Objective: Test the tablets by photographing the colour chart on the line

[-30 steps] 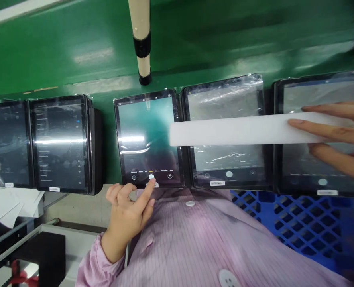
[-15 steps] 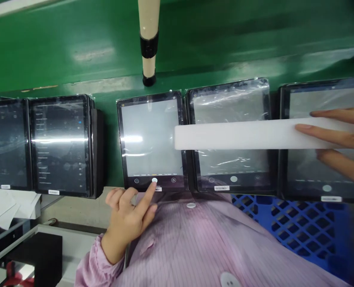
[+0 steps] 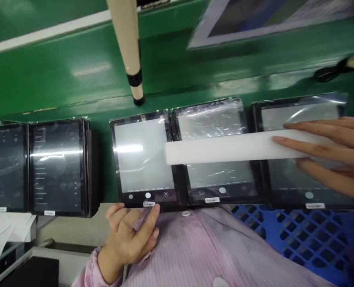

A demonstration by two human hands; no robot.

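Several black tablets lie in a row on the green bench. My left hand [image 3: 132, 233] is curled with the index finger stretched out, its tip just below the near edge of the middle tablet [image 3: 142, 157], which shows a pale camera screen. My right hand [image 3: 326, 153] has its fingers extended along a long white foam strip [image 3: 225, 148] and holds it across the film-wrapped tablet [image 3: 215, 149] and the right tablet [image 3: 302, 151]. The strip's left end overlaps the middle tablet's right edge.
Two dark-screened tablets [image 3: 33, 167] sit at the left, with white papers [image 3: 6, 229] below them. A beige pole [image 3: 127, 48] rises from the green bench [image 3: 60, 79]. A blue plastic crate [image 3: 299, 235] is at the lower right, beside my pink smock.
My left index finger has drawn back from the shutter button on the middle tablet, whose screen went from teal to pale grey. The view has tilted up; the strip stays held across the tablets.
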